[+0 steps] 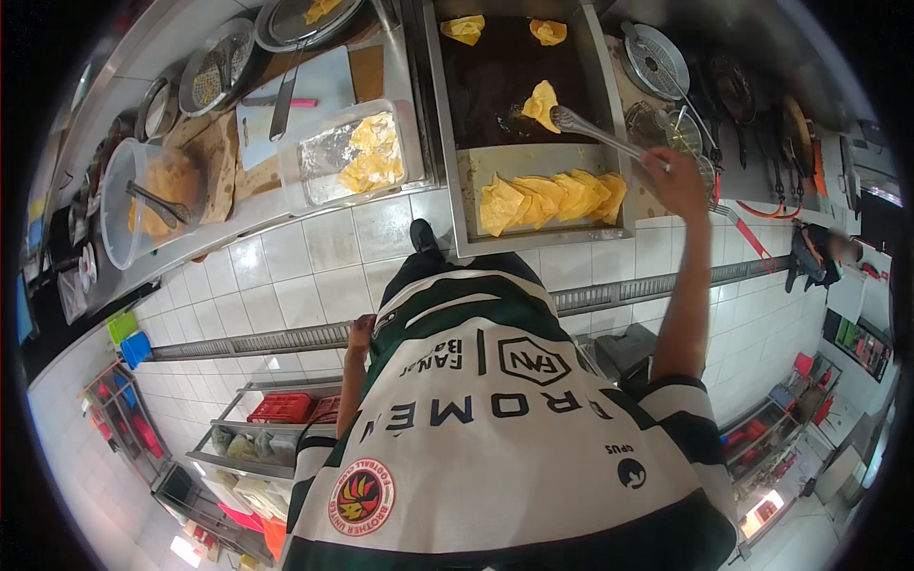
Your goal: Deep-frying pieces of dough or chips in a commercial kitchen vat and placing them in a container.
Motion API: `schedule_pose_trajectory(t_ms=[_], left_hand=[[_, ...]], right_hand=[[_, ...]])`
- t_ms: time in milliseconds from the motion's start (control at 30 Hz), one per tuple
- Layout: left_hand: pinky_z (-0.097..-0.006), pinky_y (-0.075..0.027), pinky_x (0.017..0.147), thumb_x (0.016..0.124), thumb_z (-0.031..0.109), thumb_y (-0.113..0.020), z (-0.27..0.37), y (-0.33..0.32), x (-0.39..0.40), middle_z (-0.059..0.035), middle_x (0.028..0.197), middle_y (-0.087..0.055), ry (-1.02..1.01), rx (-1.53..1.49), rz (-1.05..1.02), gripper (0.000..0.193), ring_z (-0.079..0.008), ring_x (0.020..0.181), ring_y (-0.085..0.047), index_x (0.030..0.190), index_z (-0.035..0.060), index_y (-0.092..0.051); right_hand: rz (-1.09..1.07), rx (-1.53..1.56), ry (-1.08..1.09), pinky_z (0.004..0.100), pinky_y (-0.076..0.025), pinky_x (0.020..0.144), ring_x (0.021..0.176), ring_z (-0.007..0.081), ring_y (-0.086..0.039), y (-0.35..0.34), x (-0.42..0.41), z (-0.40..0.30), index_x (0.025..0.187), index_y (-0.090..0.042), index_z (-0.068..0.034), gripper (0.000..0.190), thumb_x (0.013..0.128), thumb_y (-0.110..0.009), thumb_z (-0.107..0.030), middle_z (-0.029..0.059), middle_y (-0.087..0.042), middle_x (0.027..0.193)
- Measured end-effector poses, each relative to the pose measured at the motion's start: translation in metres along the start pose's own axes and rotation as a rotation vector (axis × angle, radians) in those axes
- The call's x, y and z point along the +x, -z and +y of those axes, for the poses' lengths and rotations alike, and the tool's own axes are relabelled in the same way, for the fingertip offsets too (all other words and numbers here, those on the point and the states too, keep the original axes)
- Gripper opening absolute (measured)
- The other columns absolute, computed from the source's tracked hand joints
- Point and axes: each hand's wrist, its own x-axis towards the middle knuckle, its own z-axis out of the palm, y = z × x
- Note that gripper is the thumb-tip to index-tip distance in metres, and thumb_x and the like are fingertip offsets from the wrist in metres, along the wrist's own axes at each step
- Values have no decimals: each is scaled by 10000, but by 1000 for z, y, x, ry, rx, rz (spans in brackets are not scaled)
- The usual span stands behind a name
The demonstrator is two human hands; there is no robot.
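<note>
My right hand [675, 178] is closed on the handle of metal tongs [600, 132], whose tip touches a yellow sheet of food [540, 103] in the dark oil of a deep steel fryer [451, 128]. Two more yellow pieces, one at the far left [464, 28] and one at the far right [548, 31], lie in the oil. On the fryer's near metal ledge rests an overlapping row of folded yellow sheets [546, 200]. My left hand [362, 330] hangs beside my body at the shirt's edge; its fingers are partly hidden.
Left of the fryer, a counter bears a clear tray [293, 160] with yellow sheets, a cutting board [332, 78] with a knife, and a plastic tub [118, 207] with tongs. Strainers [655, 61] and pans stand at right. A person [821, 253] is farther right. A floor drain [621, 292] runs behind me.
</note>
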Motion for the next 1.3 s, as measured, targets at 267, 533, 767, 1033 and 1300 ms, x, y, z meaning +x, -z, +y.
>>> schedule_pose_trajectory(t_ms=[267, 533, 767, 1033, 1300], left_hand=[[-306, -488, 745, 1001, 303, -589, 23, -16, 8, -50, 915, -696, 83, -38, 12, 299, -134, 830, -613, 1085, 42, -705], [-297, -491, 761, 1004, 247, -578, -17, -15, 13, -52, 911, -704, 81, -82, 43, 272, -148, 836, -623, 1081, 21, -709], [-312, -502, 793, 1002, 287, -577, -45, -1, 10, -78, 946, -717, -77, -112, -30, 314, -177, 876, -646, 1095, 14, -702], [-285, -481, 653, 1030, 332, -532, 5, -4, 1, -59, 938, -704, 135, -149, -30, 321, -131, 818, -627, 1157, 73, -674], [-343, -492, 866, 990, 297, -556, -38, 2, 10, -84, 1003, -716, 4, 1, -34, 330, -205, 945, -655, 1135, 40, -704]], right_hand=[[-80, -170, -4, 359, -504, 768, 824, 259, -674, 43, 20, -34, 1014, -748, -45, 355, 910, -671, -375, 160, -715, 910], [-432, -9, 165, 361, -506, 797, 842, 229, -674, 49, 18, -93, 970, -764, -46, 326, 892, -689, -353, 134, -727, 856], [-640, -186, 284, 386, -520, 802, 873, 275, -697, -2, 40, -104, 977, -785, -78, 375, 874, -693, -427, 136, -739, 893], [-623, -201, 244, 404, -541, 788, 883, 314, -701, 3, 42, -113, 971, -782, -72, 392, 863, -704, -440, 156, -736, 954], [-581, -57, 314, 410, -545, 802, 890, 324, -700, -53, 18, -102, 979, -771, -83, 355, 858, -707, -411, 149, -738, 953]])
